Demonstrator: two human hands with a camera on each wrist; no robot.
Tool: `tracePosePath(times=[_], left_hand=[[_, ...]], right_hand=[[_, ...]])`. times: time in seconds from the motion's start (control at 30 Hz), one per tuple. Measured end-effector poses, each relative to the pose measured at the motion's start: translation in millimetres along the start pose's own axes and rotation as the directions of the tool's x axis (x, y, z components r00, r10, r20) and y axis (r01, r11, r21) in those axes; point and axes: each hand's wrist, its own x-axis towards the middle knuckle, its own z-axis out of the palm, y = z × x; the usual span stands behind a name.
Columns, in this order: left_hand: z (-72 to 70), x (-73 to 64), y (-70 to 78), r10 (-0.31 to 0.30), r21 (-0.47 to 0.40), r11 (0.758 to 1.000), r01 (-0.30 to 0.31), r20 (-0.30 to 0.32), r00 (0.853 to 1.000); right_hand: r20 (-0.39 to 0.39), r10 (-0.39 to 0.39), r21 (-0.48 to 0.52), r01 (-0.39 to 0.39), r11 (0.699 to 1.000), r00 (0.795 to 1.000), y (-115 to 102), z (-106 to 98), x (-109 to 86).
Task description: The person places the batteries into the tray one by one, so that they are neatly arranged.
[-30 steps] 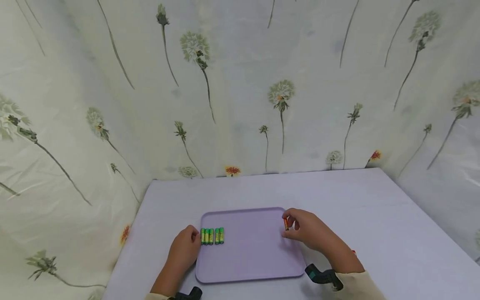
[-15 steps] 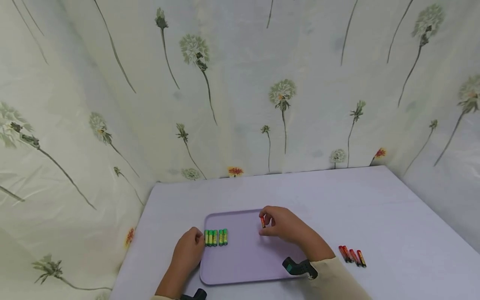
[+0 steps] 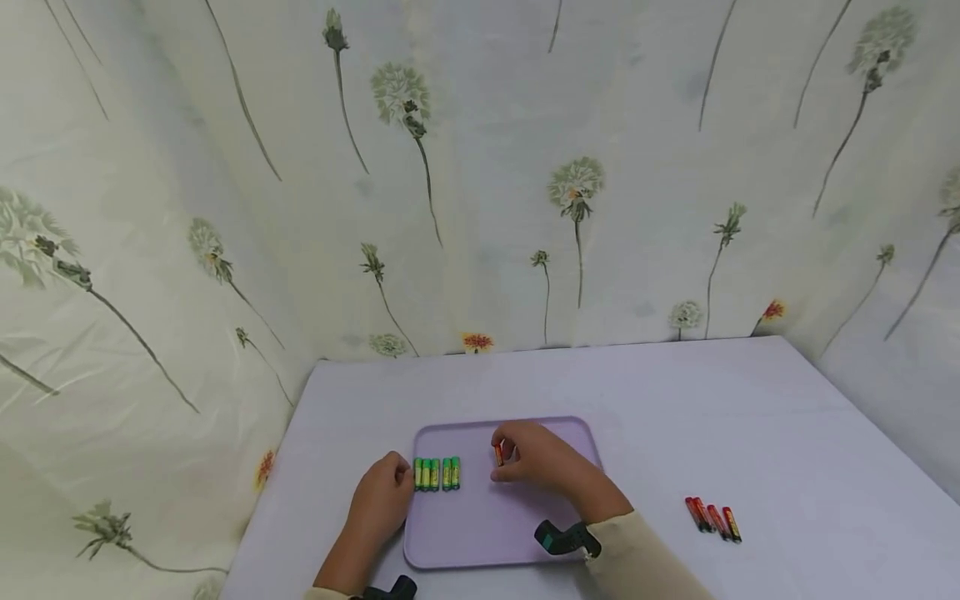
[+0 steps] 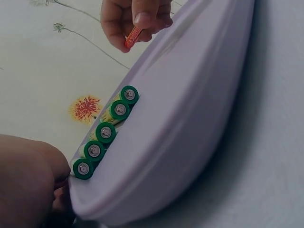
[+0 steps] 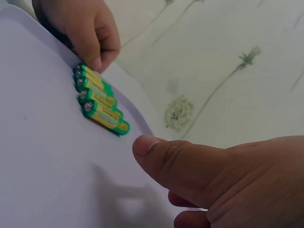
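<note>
My right hand [image 3: 536, 458] pinches a red battery [image 3: 498, 454] between thumb and fingers, held upright-ish above the middle of the purple tray [image 3: 480, 533]. In the left wrist view that battery [image 4: 134, 35] sticks out tilted from the fingers; in the right wrist view it is hidden behind the thumb [image 5: 164, 159]. Several green-and-yellow batteries [image 3: 437, 474] lie side by side in a row at the tray's left edge, with a small gap in the row. My left hand [image 3: 378, 498] grips the tray's left rim beside the end battery, its fingers curled.
On the table [image 3: 660, 417] to the right of the tray lie several more red batteries [image 3: 712, 521], close together. A flower-patterned cloth [image 3: 480, 208] stands behind and at the sides of the table.
My right hand has moved left with the red battery, from the tray's right edge to over its middle. The red batteries on the table have come into view. The left hand stays at the rim.
</note>
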Motion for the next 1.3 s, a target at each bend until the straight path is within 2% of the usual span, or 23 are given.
tracePosePath(times=[0.23,0.5,0.93,1.17,1.3], left_hand=[[-0.3,1.0,-1.6,0.002,-0.001,1.0,-0.002,0.0,1.0],[0.6,0.0,-1.1,0.002,0.003,1.0,-0.002,0.004,1.0],[-0.9,0.4,-1.7,-0.003,0.001,1.0,0.003,0.005,1.0],[-1.2,0.5,-1.8,0.001,0.001,1.0,-0.001,0.006,1.0],[-1.7,1.5,-2.0,0.007,-0.002,1.0,-0.007,0.003,1.0]], right_hand=[[0.043,-0.045,-0.035,0.046,0.998,0.998,-6.2,18.8,15.6],[0.053,-0.052,-0.097,0.057,0.994,0.997,-11.6,30.5,18.2],[0.036,0.026,-0.128,-0.021,0.992,0.999,-26.2,42.9,25.1],[0.023,0.021,-0.155,-0.017,0.988,1.0,-32.1,49.9,30.3],[0.021,0.046,-0.153,-0.042,0.987,0.999,-34.4,51.8,33.0]])
